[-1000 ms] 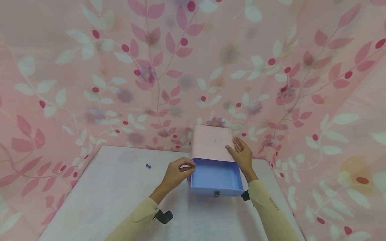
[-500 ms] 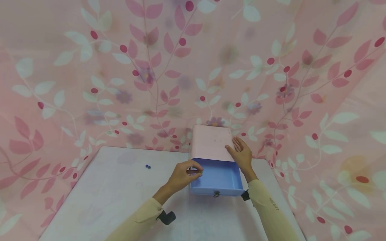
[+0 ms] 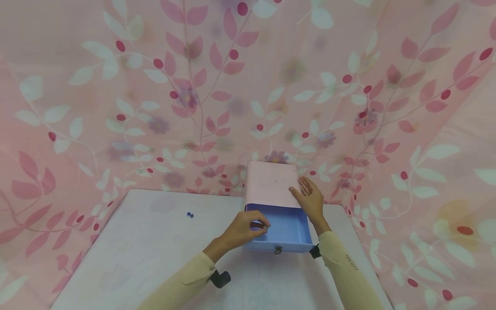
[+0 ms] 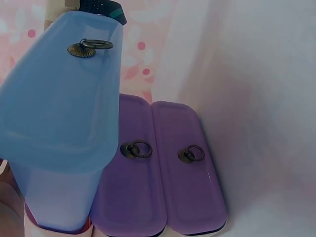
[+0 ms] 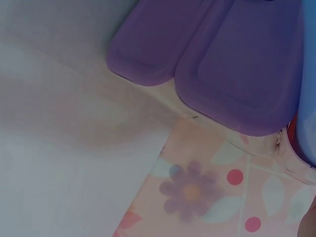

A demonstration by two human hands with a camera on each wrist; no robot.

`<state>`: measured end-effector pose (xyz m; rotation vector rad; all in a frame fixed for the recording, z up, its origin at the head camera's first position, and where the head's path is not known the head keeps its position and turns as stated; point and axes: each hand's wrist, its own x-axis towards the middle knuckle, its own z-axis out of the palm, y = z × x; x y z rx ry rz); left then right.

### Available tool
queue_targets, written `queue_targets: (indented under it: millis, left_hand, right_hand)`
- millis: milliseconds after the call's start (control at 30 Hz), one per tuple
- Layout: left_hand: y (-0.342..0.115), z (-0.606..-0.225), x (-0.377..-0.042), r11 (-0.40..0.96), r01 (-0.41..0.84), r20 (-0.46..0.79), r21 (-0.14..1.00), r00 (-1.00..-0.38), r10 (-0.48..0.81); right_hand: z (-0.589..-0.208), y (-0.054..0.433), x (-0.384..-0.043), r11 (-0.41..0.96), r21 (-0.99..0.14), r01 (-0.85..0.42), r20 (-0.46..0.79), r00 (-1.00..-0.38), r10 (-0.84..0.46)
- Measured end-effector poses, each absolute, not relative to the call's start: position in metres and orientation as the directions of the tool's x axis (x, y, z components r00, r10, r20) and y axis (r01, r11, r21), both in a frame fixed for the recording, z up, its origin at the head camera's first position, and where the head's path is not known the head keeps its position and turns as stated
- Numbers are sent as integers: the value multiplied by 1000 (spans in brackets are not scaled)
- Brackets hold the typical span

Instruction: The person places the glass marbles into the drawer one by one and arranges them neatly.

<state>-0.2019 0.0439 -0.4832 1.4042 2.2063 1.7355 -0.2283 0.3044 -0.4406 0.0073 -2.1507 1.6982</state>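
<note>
A small pink chest of drawers (image 3: 271, 183) stands at the back of the table, its blue top drawer (image 3: 286, 226) pulled out. My left hand (image 3: 242, 228) is over the left part of that drawer, thumb and fingers pinching a small dark thing (image 3: 265, 227) too small to make out. My right hand (image 3: 311, 200) rests along the chest's right side, fingers straight and thumb on the top edge. In the left wrist view, the drawer's front has a brass ring pull (image 4: 84, 48). Two purple drawers (image 4: 131, 182) below are closed, each with a ring pull.
Two small dark blue round pieces (image 3: 190, 214) lie on the white table (image 3: 155, 245), left of the chest. Behind the table hangs a pink cloth (image 3: 217, 107) with a leaf and flower print, close to the chest's back.
My left hand has moved right, from the drawer's left edge to above its inside, with the small thing in its fingertips. The right hand has stayed on the chest.
</note>
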Motion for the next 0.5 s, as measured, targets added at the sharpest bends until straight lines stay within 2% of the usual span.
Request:
queue_targets:
  millis: [200, 500]
  left_hand:
    - [49, -479, -201, 4, 648, 472, 762, -558, 682]
    - [52, -475, -204, 114, 698, 380, 707, -512, 771]
  right_hand:
    - [-440, 304, -228, 258, -932, -256, 317, -919, 235]
    - [-442, 305, -228, 274, -928, -252, 317, -921, 229]
